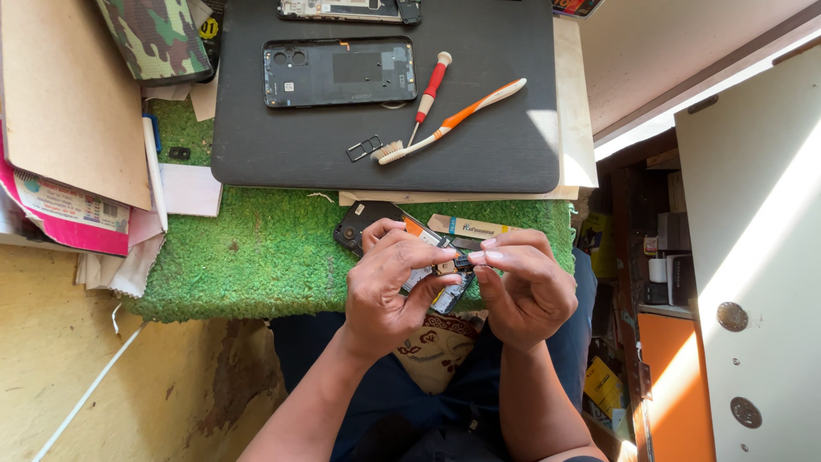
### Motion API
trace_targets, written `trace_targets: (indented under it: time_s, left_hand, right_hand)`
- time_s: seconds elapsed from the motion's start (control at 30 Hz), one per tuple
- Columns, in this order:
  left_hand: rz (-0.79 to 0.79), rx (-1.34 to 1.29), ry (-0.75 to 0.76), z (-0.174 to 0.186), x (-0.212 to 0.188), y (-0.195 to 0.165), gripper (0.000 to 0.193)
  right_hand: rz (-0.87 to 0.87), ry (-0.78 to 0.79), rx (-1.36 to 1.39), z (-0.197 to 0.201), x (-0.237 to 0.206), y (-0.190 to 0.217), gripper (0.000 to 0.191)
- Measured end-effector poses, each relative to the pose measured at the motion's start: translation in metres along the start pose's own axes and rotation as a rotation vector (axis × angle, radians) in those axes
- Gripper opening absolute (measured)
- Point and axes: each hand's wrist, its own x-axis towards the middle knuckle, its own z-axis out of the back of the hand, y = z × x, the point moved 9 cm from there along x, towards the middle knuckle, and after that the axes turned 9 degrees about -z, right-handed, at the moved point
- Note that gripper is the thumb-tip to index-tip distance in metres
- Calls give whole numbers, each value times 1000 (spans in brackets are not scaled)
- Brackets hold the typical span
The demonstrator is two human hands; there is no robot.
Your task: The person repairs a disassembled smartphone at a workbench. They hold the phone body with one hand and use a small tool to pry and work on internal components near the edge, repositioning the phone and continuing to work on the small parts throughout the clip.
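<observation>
Green turf covers our table (256,257); our left hand (389,287) and right hand (522,287) pinch an opened phone (376,221), toothbrush (453,120) beyond.

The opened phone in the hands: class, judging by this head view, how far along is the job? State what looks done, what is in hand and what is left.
Done: the back cover is off and lies on the black mat, beside the card tray, screwdriver and toothbrush. In hand: the left hand holds the phone while the right hand pinches a small part on it. Left: the cover and tray are still off.
</observation>
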Motion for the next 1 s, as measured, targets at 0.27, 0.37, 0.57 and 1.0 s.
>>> trace_targets:
  time_s: [0.27,0.37,0.57,1.0]
  left_hand:
    - [25,-44,5,0,-3,4,28]
    - [37,-73,4,0,-5,7,27]
    - [45,-109,-11,-1,-7,12,25]
    - [38,-81,-16,-2,-8,11,25]
  right_hand:
    - [23,54,-111,-7,6,9,14]
    - [21,67,-94,-7,6,8,14]
    - [29,73,-98,-6,5,6,13]
    - [-40,55,89,-1,-4,-7,25]
